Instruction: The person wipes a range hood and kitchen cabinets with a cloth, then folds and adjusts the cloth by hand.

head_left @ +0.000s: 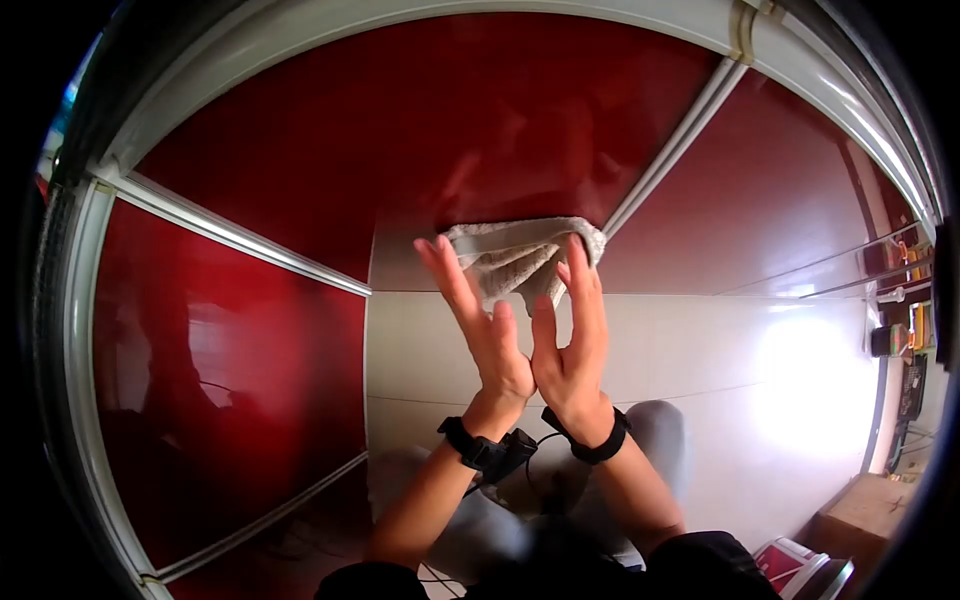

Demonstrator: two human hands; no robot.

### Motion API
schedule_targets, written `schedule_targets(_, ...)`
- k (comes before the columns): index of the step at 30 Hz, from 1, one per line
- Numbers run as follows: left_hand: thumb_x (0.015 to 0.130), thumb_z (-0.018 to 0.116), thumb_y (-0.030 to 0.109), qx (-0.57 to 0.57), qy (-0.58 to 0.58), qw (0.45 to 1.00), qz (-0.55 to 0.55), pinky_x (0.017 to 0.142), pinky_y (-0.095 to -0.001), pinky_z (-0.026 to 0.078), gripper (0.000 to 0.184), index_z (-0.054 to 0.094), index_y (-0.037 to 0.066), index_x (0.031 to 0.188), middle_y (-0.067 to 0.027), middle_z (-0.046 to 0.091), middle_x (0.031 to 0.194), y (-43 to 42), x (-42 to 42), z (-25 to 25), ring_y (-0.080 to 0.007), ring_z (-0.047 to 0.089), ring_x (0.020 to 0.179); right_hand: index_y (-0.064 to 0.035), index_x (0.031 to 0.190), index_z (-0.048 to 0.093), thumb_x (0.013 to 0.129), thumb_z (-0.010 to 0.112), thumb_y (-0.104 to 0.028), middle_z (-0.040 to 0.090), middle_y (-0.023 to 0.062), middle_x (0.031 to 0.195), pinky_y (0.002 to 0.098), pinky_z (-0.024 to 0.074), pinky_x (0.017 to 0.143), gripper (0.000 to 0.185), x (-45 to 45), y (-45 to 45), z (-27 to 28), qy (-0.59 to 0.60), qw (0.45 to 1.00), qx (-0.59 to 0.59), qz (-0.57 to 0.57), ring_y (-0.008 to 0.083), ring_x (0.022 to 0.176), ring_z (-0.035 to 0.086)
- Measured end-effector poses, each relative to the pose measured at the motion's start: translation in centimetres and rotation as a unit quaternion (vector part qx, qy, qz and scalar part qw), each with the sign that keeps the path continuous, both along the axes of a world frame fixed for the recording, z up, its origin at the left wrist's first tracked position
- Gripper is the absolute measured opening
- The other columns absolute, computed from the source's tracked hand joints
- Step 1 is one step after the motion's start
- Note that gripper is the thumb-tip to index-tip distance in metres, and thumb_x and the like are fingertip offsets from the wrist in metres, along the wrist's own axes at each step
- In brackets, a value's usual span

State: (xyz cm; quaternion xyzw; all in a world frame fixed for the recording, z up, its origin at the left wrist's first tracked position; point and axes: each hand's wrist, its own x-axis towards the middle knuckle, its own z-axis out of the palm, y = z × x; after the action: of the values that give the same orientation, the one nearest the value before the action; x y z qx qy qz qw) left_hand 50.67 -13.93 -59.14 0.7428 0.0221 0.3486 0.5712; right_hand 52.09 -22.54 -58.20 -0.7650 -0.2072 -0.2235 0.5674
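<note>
A grey-beige cloth [510,250], folded and crumpled, is at the foot of the red panel in front of me. My left hand [485,335] is at the cloth's near left side, fingers stretched out and apart. My right hand [575,335] is beside it, its fingers also extended and overlapping the cloth's right part in the view. Whether those fingertips touch the cloth, I cannot tell. The heels of both hands come together near the wrists. No object shows in either palm. Each wrist wears a black strap.
Glossy red panels [400,120] with white metal frames stand ahead and to the left. Pale floor tiles [690,350] carry a bright glare on the right. A cardboard box [870,508] and a white-and-red container [790,565] are at the lower right. My bent knees are below my hands.
</note>
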Motion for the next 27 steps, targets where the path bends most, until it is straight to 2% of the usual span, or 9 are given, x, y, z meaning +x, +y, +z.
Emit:
schedule_targets(3,0.102,0.031,0.050,0.033,-0.023,0.999,-0.022,0.120,-0.0527,0.003,0.078,0.005,0.000,0.157,-0.0267,-0.011,0.162,-2.2,1.2,-0.8,-0.0403,-0.009,0.151,0.0071,0.148,0.032,0.089,0.052,0.008,0.041,0.0299,0.146,0.0479,0.0360,0.110,0.062,0.4,-3.2,0.5,-0.029,0.998,-0.059,0.000,0.0449,0.134,0.043)
schedule_targets(5,0.103,0.029,0.050,0.070,-0.036,0.997,-0.023,0.120,-0.0522,0.008,0.076,0.010,0.000,0.157,-0.0276,-0.004,0.162,-4.8,2.4,-1.3,-0.0414,-0.001,0.151,0.0084,0.149,0.027,0.091,0.051,0.007,0.036,0.0310,0.149,0.0478,0.0321,0.113,0.063,0.2,-5.5,1.4,0.001,0.999,-0.047,-0.012,0.0437,0.139,0.038)
schedule_targets(6,0.103,0.030,0.047,0.104,-0.053,0.993,-0.030,0.120,-0.0530,0.010,0.074,0.012,0.000,0.157,-0.0276,0.003,0.162,-5.8,2.9,-1.8,-0.0431,0.004,0.150,0.0087,0.151,0.020,0.092,0.050,0.005,0.027,0.0308,0.155,0.0491,0.0277,0.116,0.067,0.4,-6.9,0.3,-0.026,0.997,-0.068,-0.025,0.0404,0.145,0.028)
schedule_targets(7,0.102,0.034,0.045,0.102,-0.044,0.992,-0.056,0.119,-0.0548,0.012,0.073,0.014,-0.001,0.156,-0.0276,0.008,0.161,-7.1,3.3,-2.1,-0.0426,0.009,0.150,0.0054,0.154,0.013,0.095,0.050,0.000,0.016,0.0271,0.160,0.0507,0.0231,0.118,0.070,0.3,-7.8,0.8,0.018,0.999,-0.026,-0.022,0.0373,0.149,0.019)
schedule_targets(10,0.101,0.041,0.040,0.176,-0.072,0.980,-0.068,0.117,-0.0567,0.017,0.073,0.016,-0.002,0.155,-0.0270,0.013,0.161,-12.2,4.1,-3.4,-0.0406,0.014,0.150,-0.0001,0.156,0.006,0.101,0.049,-0.020,0.008,0.0205,0.163,0.0512,0.0176,0.119,0.073,0.0,-10.3,2.6,0.051,0.997,0.034,-0.038,0.0334,0.151,0.013)
schedule_targets(18,0.085,0.071,0.026,0.278,-0.037,0.951,-0.134,0.113,-0.0590,0.027,0.089,0.020,0.000,0.154,-0.0296,0.022,0.156,-16.2,4.9,-6.4,-0.0417,0.022,0.146,-0.0018,0.156,0.011,0.097,0.058,-0.025,0.015,0.0190,0.162,0.0505,0.0228,0.118,0.079,0.6,-11.4,2.5,0.077,0.990,0.067,-0.098,0.0317,0.148,0.021)
schedule_targets(21,0.081,0.074,0.021,0.279,-0.014,0.954,-0.112,0.113,-0.0580,0.027,0.092,0.022,0.002,0.154,-0.0298,0.027,0.153,-15.7,4.9,-6.0,-0.0415,0.023,0.146,-0.0022,0.156,0.014,0.094,0.061,-0.021,0.017,0.0187,0.162,0.0498,0.0270,0.116,0.080,0.9,-11.4,3.0,0.063,0.992,0.051,-0.092,0.0317,0.148,0.023)
schedule_targets(25,0.088,0.066,0.020,0.329,-0.049,0.942,-0.037,0.114,-0.0531,0.031,0.077,0.028,0.002,0.152,-0.0258,0.033,0.151,-12.7,4.2,-3.4,-0.0389,0.036,0.139,-0.0020,0.156,0.017,0.088,0.067,-0.016,0.018,0.0192,0.161,0.0500,0.0307,0.114,0.085,0.7,-9.2,3.4,0.078,0.990,0.105,-0.054,0.0337,0.146,0.027)
schedule_targets(27,0.091,0.061,0.022,0.360,0.003,0.932,-0.037,0.113,-0.0537,0.032,0.065,0.036,0.001,0.148,-0.0225,0.032,0.153,-11.5,3.9,-2.6,-0.0371,0.038,0.137,-0.0009,0.154,0.020,0.084,0.072,-0.019,0.023,0.0211,0.155,0.0509,0.0339,0.112,0.089,0.6,-7.6,4.3,0.094,0.988,0.119,-0.028,0.0379,0.141,0.034)
